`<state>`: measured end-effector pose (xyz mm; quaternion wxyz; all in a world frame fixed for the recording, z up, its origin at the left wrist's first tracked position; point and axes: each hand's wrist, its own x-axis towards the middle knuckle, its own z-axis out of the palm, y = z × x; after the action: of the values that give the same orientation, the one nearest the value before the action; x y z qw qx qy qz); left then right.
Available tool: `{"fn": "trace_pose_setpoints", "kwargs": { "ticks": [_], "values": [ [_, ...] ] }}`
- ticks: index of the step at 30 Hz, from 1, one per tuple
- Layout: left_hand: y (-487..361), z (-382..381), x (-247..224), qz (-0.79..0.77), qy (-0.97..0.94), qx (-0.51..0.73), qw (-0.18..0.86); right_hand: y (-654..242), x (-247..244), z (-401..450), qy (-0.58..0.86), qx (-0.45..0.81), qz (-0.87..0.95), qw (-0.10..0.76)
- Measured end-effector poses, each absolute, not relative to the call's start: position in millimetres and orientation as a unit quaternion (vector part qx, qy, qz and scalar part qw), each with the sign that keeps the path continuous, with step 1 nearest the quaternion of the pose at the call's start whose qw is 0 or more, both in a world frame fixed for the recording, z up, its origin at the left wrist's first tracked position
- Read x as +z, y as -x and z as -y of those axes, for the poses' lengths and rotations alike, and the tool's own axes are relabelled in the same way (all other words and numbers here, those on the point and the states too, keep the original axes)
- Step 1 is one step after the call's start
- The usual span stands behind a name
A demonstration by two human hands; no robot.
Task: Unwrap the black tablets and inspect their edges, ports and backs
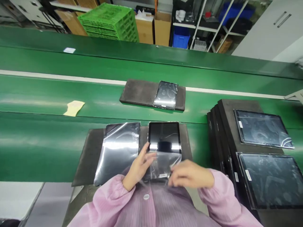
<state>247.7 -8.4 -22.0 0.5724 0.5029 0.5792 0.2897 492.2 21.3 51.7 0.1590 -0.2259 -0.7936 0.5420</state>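
Observation:
A dark tablet-like panel lies on a grey foam board in front of me, its lower part under clear film with a small white label. My left hand rests at the panel's left edge, fingers apart. At the film's lower right corner, my right hand has its fingers pinched together on the film, slightly blurred. To the left, a second panel in shiny clear wrapping lies on the same board.
Beyond, another wrapped panel lies on a foam board. Stacked foam boards at the right carry two panels. A yellow paper piece lies on the green surface. Green crates stand behind.

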Motion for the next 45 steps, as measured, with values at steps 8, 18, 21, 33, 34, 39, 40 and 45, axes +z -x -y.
{"fn": "trace_pose_setpoints", "kwargs": {
  "ticks": [8,18,21,33,34,39,40,45],
  "values": [
    [-226.4,1.0,-15.2,-0.55,-0.492,0.247,0.628,-529.8,-10.5,11.9,0.453,0.21,0.823,0.271],
    [-227.4,-56.2,-26.7,-0.522,-0.782,0.144,0.31,-514.0,-16.9,1.4,0.364,0.087,0.908,0.189],
    [-221.6,-63.7,-26.6,-0.5,-0.8,0.117,0.309,-506.6,-14.6,-23.2,0.402,0.109,0.886,0.206],
    [-218.3,-71.5,-18.6,-0.535,-0.695,0.193,0.44,-481.9,-24.3,-96.5,0.682,0.326,0.552,0.353],
    [-218.6,-70.9,-19.6,-0.531,-0.696,0.195,0.441,-484.4,-22.8,-93.1,0.688,0.338,0.541,0.346],
    [-220.5,-59.4,-24.7,-0.468,-0.782,0.168,0.376,-492.7,-11.1,-71.5,0.744,0.361,0.483,0.29],
    [-220.3,-55.7,-24.8,-0.453,-0.799,0.159,0.361,-491.7,-8.3,-67.8,0.754,0.354,0.482,0.272],
    [-217.8,-26.2,-28.3,-0.394,-0.863,0.119,0.292,-476.8,9.0,-49.1,0.755,0.32,0.524,0.23]
  ]
}}
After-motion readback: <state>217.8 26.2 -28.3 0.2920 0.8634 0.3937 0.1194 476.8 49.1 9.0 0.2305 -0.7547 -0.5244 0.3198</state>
